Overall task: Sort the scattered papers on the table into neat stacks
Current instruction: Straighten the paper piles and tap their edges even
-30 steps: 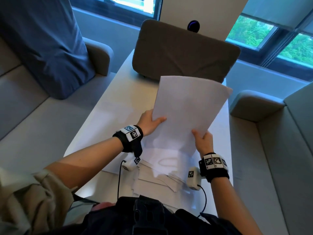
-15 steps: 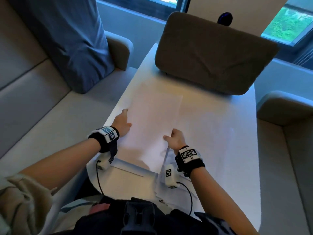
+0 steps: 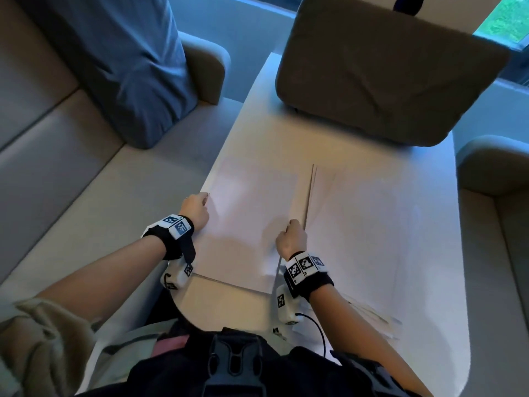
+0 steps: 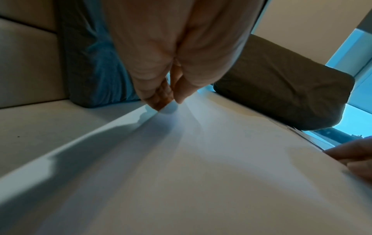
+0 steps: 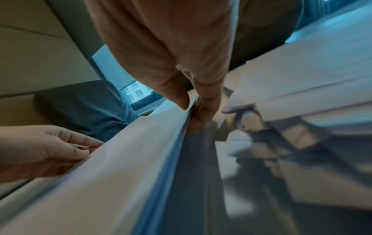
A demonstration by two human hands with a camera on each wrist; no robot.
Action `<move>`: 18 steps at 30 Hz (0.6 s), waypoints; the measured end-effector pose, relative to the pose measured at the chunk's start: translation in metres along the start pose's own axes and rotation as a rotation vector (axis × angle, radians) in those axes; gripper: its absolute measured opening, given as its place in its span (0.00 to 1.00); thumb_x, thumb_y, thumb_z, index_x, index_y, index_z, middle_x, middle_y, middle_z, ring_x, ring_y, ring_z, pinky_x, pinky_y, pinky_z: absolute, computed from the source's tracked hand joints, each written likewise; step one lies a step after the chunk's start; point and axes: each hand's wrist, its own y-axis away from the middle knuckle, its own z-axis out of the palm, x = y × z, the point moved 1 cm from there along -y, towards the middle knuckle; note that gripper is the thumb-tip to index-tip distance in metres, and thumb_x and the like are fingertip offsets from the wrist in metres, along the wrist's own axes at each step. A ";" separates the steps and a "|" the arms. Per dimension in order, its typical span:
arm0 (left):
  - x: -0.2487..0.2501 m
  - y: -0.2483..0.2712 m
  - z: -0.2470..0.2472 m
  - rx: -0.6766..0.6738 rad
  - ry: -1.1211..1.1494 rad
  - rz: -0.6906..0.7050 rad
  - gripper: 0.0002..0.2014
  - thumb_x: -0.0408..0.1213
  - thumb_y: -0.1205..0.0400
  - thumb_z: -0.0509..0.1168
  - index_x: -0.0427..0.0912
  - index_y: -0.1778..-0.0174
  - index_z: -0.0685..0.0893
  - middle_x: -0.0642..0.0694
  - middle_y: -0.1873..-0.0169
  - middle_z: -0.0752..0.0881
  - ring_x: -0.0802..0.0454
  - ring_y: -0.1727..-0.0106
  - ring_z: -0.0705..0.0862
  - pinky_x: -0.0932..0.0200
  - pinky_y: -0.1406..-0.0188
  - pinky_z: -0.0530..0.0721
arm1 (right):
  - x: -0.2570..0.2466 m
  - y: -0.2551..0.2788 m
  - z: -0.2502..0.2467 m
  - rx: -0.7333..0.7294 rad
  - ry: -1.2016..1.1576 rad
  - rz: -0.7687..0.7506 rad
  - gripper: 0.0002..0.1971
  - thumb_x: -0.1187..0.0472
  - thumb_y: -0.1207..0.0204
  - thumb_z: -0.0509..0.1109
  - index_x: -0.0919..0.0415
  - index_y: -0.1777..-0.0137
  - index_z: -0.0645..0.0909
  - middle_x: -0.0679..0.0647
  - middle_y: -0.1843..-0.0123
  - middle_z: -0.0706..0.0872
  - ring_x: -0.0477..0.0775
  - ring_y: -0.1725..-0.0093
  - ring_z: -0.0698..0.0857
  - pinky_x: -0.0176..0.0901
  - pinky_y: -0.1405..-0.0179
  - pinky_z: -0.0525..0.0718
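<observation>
Left hand: your left hand (image 3: 195,210) pinches the left edge of the paper stack (image 3: 252,224) between thumb and fingertips (image 4: 161,98), close to the table's left edge.
Right hand: your right hand (image 3: 292,239) has thumb and fingers closed on the stack's right edge, which is lifted off the table (image 3: 386,224) while the left edge stays low.
Paper stack: it sits over the left half of the table, its near edge towards you, the sheets roughly squared together.
Loose papers: a fan of unsorted sheets (image 3: 372,316) lies by the table's near right edge, just beside your right forearm; more overlapping sheets (image 5: 292,111) show blurred in the right wrist view.
Far end of the table: a brown cushion (image 3: 386,73) rests across it.
Beside the table: a blue cushion (image 3: 128,61) leans on the grey sofa (image 3: 57,167) to the left.
</observation>
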 end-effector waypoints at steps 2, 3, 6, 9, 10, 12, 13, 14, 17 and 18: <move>0.001 0.000 0.000 0.021 -0.002 0.016 0.17 0.22 0.20 0.55 0.53 0.61 0.74 0.28 0.42 0.78 0.33 0.38 0.77 0.50 0.42 0.73 | -0.001 0.002 0.000 0.014 0.038 0.005 0.13 0.71 0.19 0.55 0.71 0.37 0.72 0.68 0.35 0.76 0.65 0.36 0.77 0.41 0.43 0.74; 0.001 0.001 -0.001 0.036 -0.018 0.011 0.14 0.22 0.19 0.54 0.43 0.50 0.81 0.25 0.40 0.77 0.31 0.37 0.76 0.50 0.39 0.71 | -0.002 0.003 -0.001 0.025 0.025 0.013 0.14 0.71 0.18 0.55 0.73 0.35 0.71 0.69 0.35 0.75 0.65 0.35 0.76 0.41 0.41 0.73; 0.003 0.001 0.000 0.033 -0.019 -0.007 0.16 0.21 0.20 0.54 0.27 0.37 0.77 0.23 0.40 0.78 0.29 0.37 0.76 0.48 0.39 0.70 | -0.002 0.004 -0.002 0.040 0.100 0.023 0.14 0.69 0.17 0.55 0.72 0.35 0.73 0.67 0.36 0.78 0.64 0.35 0.77 0.44 0.36 0.72; 0.001 0.000 0.001 0.024 -0.005 -0.025 0.16 0.21 0.21 0.53 0.26 0.38 0.76 0.25 0.39 0.78 0.29 0.36 0.75 0.48 0.38 0.71 | -0.006 0.004 0.000 0.025 0.130 0.048 0.13 0.67 0.18 0.56 0.73 0.40 0.76 0.66 0.38 0.81 0.64 0.36 0.78 0.46 0.35 0.75; 0.002 0.000 0.000 0.018 -0.002 -0.042 0.16 0.21 0.21 0.53 0.27 0.37 0.75 0.26 0.38 0.78 0.30 0.35 0.75 0.48 0.37 0.70 | -0.007 0.002 0.003 0.023 0.135 0.050 0.13 0.67 0.19 0.56 0.73 0.41 0.76 0.67 0.38 0.81 0.65 0.36 0.78 0.47 0.35 0.75; 0.002 -0.001 0.000 0.017 0.010 -0.064 0.19 0.22 0.20 0.53 0.28 0.33 0.73 0.28 0.35 0.77 0.31 0.32 0.73 0.49 0.34 0.69 | -0.011 0.000 0.006 0.028 0.122 0.056 0.14 0.67 0.20 0.57 0.73 0.40 0.77 0.68 0.37 0.80 0.65 0.36 0.78 0.48 0.37 0.75; 0.002 -0.001 0.000 0.015 0.015 -0.067 0.20 0.22 0.20 0.53 0.28 0.31 0.72 0.29 0.33 0.77 0.32 0.31 0.73 0.49 0.33 0.68 | -0.013 0.000 0.007 0.025 0.126 0.054 0.14 0.67 0.20 0.57 0.73 0.40 0.77 0.68 0.37 0.80 0.65 0.36 0.78 0.48 0.37 0.75; 0.002 -0.001 -0.001 0.014 0.024 -0.073 0.21 0.22 0.19 0.53 0.29 0.29 0.71 0.30 0.32 0.76 0.33 0.30 0.72 0.50 0.32 0.67 | -0.014 -0.001 0.006 0.024 0.129 0.053 0.14 0.67 0.21 0.57 0.73 0.40 0.77 0.68 0.37 0.80 0.65 0.36 0.77 0.48 0.37 0.75; 0.000 -0.004 -0.001 0.029 0.058 -0.074 0.21 0.22 0.19 0.53 0.29 0.29 0.70 0.32 0.32 0.77 0.34 0.30 0.73 0.51 0.32 0.68 | -0.013 -0.004 0.005 0.040 0.090 0.063 0.14 0.68 0.21 0.58 0.73 0.40 0.76 0.68 0.37 0.79 0.66 0.36 0.77 0.47 0.40 0.76; 0.000 -0.004 -0.001 0.034 0.067 -0.075 0.21 0.22 0.20 0.53 0.29 0.29 0.70 0.32 0.32 0.77 0.35 0.30 0.73 0.52 0.32 0.68 | -0.012 -0.005 0.004 0.039 0.074 0.065 0.13 0.68 0.21 0.58 0.72 0.41 0.77 0.68 0.37 0.79 0.66 0.37 0.78 0.47 0.41 0.77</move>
